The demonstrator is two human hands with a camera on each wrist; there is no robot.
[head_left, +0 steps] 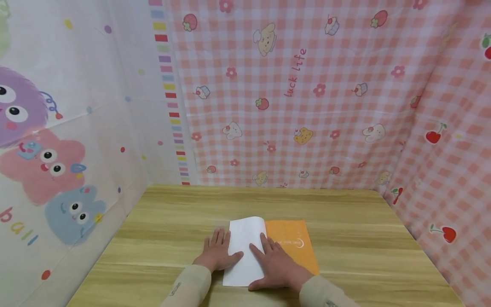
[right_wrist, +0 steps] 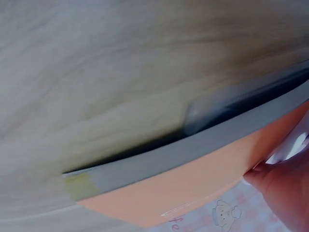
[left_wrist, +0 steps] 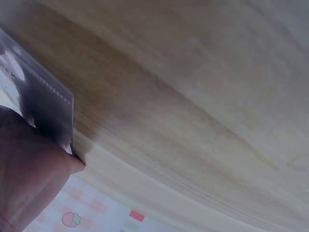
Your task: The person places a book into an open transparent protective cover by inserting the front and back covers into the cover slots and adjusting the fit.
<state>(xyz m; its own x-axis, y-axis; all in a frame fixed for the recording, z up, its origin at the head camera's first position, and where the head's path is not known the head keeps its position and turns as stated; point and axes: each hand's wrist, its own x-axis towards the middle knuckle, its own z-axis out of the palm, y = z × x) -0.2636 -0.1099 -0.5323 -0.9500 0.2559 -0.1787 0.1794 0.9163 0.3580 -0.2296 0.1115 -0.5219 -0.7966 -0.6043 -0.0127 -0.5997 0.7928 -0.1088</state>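
Observation:
An open book lies near the front middle of the table, with a blank white page (head_left: pixel 245 230) on its left and an orange page with small white print (head_left: pixel 304 249) on its right. My left hand (head_left: pixel 216 252) rests at the left edge, its thumb over the white page and its fingers extended. Across the inner side of the white page lies my right hand (head_left: pixel 279 265), fingers spread and straight. In the left wrist view, the book's dark outer side (left_wrist: pixel 50 108) shows beside the hand. A thick grey edge of stacked pages (right_wrist: pixel 145 162) runs under the orange page in the right wrist view.
The wood-grain table (head_left: pixel 360 238) extends around the book on all sides. Behind it hangs a pink checked cloth (head_left: pixel 337 115) with cartoon prints. A white cloth with cartoon figures (head_left: pixel 126 119) covers the left side, and more checked cloth covers the right.

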